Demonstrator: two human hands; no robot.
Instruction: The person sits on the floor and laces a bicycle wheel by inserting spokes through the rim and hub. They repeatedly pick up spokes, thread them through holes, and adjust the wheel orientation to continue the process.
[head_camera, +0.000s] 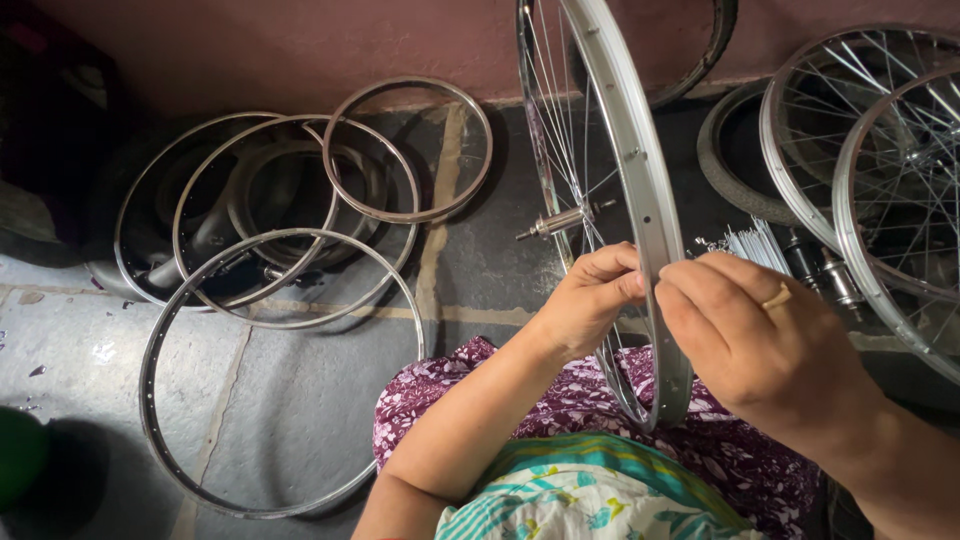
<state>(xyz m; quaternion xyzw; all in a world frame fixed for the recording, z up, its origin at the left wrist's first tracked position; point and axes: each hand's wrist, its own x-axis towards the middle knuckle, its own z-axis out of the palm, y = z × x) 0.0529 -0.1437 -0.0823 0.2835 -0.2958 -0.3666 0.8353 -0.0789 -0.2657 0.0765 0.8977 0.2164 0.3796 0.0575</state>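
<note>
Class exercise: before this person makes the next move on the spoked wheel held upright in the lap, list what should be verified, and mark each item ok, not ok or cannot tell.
1. Wheel rim upright, lower edge resting on the lap: ok.
2. Left hand at the spokes inside the rim, fingers pinched: ok.
3. Right hand against the rim's outer side: ok.
4. What the fingertips pinch: cannot tell, hidden.
5. Hub axle in place at the wheel's centre: ok.
6. Loose spokes on the floor close to the right hand: ok.

Grey stone floor (300, 400). Bare rims (280, 250) stacked left, spoked wheels (880, 150) and tyre (725, 170) right. Loose spokes (755, 245) lie between.
</note>
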